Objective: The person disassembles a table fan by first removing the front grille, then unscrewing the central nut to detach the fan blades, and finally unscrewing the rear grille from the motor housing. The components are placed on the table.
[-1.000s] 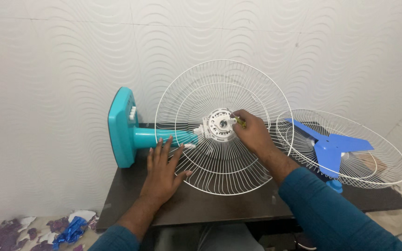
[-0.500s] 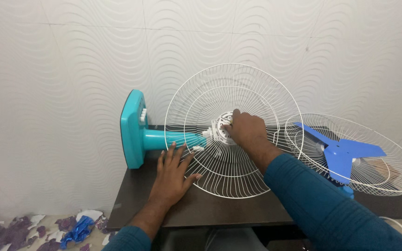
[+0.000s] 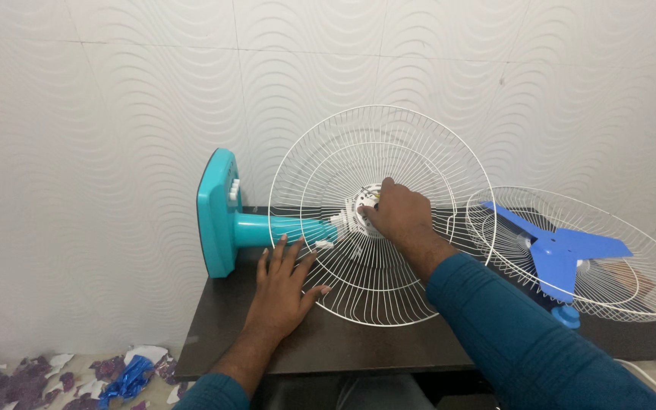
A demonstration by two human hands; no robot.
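My left hand (image 3: 282, 287) lies flat on the dark table (image 3: 328, 342), fingers spread, touching the near rim of the white wire guard (image 3: 377, 216) and just beside the teal fan neck (image 3: 282, 228), so the fan lies steady on its side. My right hand (image 3: 396, 212) is closed at the white hub (image 3: 360, 212) in the guard's middle; it covers whatever it pinches. Right of it sits 1 more guard (image 3: 578, 254) holding blue blades (image 3: 563, 250), its far edge cut off.
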